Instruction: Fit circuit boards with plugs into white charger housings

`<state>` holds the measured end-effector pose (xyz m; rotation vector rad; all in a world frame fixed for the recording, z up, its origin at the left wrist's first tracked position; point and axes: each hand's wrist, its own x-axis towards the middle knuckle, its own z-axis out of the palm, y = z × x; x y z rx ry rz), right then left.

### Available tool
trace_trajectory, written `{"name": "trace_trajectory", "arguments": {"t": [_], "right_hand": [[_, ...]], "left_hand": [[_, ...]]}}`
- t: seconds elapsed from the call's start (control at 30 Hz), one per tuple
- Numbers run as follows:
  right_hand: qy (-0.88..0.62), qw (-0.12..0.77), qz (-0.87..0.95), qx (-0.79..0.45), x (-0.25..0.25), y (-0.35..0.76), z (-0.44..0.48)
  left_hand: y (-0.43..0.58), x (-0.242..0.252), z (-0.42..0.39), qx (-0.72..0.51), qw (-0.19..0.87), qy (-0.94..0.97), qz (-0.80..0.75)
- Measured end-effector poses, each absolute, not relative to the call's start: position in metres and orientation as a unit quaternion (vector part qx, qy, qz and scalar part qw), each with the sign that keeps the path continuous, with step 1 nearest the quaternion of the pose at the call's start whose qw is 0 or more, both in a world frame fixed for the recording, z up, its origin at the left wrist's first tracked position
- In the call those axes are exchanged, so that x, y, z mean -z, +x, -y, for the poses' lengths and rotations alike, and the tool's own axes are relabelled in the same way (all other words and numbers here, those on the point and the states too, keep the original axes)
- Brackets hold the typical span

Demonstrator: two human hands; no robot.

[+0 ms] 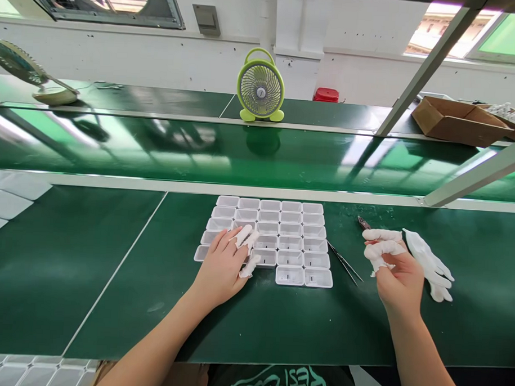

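My left hand (227, 262), with white finger covers on some fingertips, lies over the left part of a block of small white plastic trays (290, 243). Its fingers are stretched out and touch the trays, hiding several of them. Tiny dark pieces lie in many of the trays on the right side. My right hand (396, 268), also with white-covered fingertips, is raised at the right with its fingers curled together; what they hold, if anything, is hidden. The dark tip of a tool (363, 222) shows just beyond its fingers. Metal tweezers (344, 262) lie between the trays and my right hand.
White gloves (431, 266) lie beside my right hand. Stacked white trays (7, 204) stand at the left edge, more (35, 374) below the table (122, 318). On the shelf are a green fan (261, 89), a round mirror (19, 63) and a cardboard box (460, 122). A slanted post (478, 172) stands right.
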<state>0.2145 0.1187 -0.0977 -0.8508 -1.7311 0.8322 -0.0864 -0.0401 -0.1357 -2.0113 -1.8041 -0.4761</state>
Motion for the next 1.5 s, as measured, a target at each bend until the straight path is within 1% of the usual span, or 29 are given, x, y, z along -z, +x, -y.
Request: {"name": "trace_trajectory", "arguments": {"t": [0.13, 0.3, 0.47, 0.63, 0.8, 0.9, 1.0, 1.17, 1.3, 1.4, 1.5], "right_hand": [[-0.338, 0.507, 0.713, -0.348, 0.097, 0.213, -0.118], [-0.316, 0.537, 0.665, -0.411, 0.095, 0.205, -0.120], [-0.313, 0.531, 0.668, -0.418, 0.093, 0.203, -0.119], [-0.302, 0.544, 0.652, -0.432, 0.095, 0.201, -0.118], [-0.333, 0.508, 0.679, -0.413, 0.100, 0.204, -0.120], [-0.337, 0.509, 0.690, -0.389, 0.101, 0.205, -0.120], [-0.324, 0.500, 0.705, -0.384, 0.098, 0.205, -0.119], [-0.271, 0.496, 0.721, -0.400, 0.095, 0.205, -0.116], [-0.288, 0.425, 0.791, -0.333, 0.101, 0.209, -0.117], [-0.296, 0.400, 0.808, -0.316, 0.104, 0.212, -0.117], [-0.275, 0.396, 0.823, -0.301, 0.103, 0.212, -0.117]], "left_hand": [[-0.085, 0.134, 0.038, 0.212, 0.202, -0.718, 0.631], [-0.087, 0.134, 0.035, 0.248, 0.221, -0.708, 0.623], [-0.088, 0.135, 0.037, 0.267, 0.240, -0.688, 0.631], [-0.087, 0.132, 0.038, 0.302, 0.207, -0.685, 0.630], [-0.086, 0.126, 0.037, 0.319, 0.178, -0.685, 0.631], [-0.085, 0.125, 0.037, 0.311, 0.181, -0.696, 0.621], [-0.084, 0.126, 0.037, 0.318, 0.191, -0.703, 0.607], [-0.084, 0.127, 0.038, 0.333, 0.179, -0.698, 0.608], [-0.084, 0.126, 0.039, 0.318, 0.183, -0.709, 0.602], [-0.084, 0.124, 0.039, 0.316, 0.171, -0.722, 0.592], [-0.083, 0.121, 0.038, 0.323, 0.184, -0.726, 0.578]]}}
